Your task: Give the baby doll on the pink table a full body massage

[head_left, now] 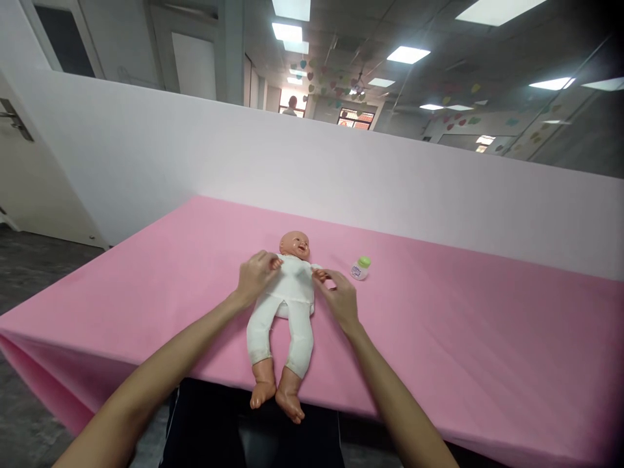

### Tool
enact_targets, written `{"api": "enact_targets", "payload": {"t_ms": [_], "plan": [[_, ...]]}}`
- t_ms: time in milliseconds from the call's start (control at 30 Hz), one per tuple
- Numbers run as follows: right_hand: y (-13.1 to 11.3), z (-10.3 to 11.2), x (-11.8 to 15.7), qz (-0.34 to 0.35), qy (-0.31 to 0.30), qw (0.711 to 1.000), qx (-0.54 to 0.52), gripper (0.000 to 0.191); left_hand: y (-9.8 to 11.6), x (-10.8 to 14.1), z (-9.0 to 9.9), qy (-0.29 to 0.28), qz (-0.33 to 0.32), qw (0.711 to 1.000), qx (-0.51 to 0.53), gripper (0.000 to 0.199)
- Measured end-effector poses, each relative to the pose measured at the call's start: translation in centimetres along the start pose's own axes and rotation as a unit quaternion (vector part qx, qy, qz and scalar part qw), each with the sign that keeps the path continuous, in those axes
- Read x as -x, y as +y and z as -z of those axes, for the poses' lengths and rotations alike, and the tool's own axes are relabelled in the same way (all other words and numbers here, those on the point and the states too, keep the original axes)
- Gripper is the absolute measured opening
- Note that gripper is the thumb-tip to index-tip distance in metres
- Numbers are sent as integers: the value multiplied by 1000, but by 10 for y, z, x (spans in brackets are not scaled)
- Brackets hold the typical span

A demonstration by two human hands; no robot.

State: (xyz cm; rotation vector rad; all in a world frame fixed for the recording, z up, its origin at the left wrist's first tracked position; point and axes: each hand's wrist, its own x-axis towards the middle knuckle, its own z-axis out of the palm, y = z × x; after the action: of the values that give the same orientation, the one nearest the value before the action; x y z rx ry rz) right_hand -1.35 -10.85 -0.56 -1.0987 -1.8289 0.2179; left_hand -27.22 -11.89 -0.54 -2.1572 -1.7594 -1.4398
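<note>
A baby doll (296, 286) in a white outfit lies on its back on the pink-covered table, its head toward the wall and its bare feet over the near edge. My left hand (256, 276) is closed around the doll's hand on the left side of its chest. On the other side, my right hand (340, 296) has its fingers curled on the doll's other hand. To the right of the doll sits a small clear jar with a green lid (361, 268), apart from both hands.
The pink cloth (468, 338) covers the table and hangs over its left edge. A low white wall (390, 188) with glass above runs along the back. At the left is a door with a handle (17, 120). A distant person (291, 106) shows through the glass.
</note>
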Motion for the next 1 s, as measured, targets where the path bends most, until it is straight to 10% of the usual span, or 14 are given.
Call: {"api": "enact_targets", "payload": {"t_ms": [167,367,1000], "plan": [[45,46,-25,-248,88,952,-153,38,-53,-21,37,111,201,958,168,21],[101,63,-14,-447,52,860,-239,35,-122,-19,52,53,360,897,251,35],[127,66,-5,-467,-82,876,-92,50,-153,5,44,-18,387,912,133,28]]}}
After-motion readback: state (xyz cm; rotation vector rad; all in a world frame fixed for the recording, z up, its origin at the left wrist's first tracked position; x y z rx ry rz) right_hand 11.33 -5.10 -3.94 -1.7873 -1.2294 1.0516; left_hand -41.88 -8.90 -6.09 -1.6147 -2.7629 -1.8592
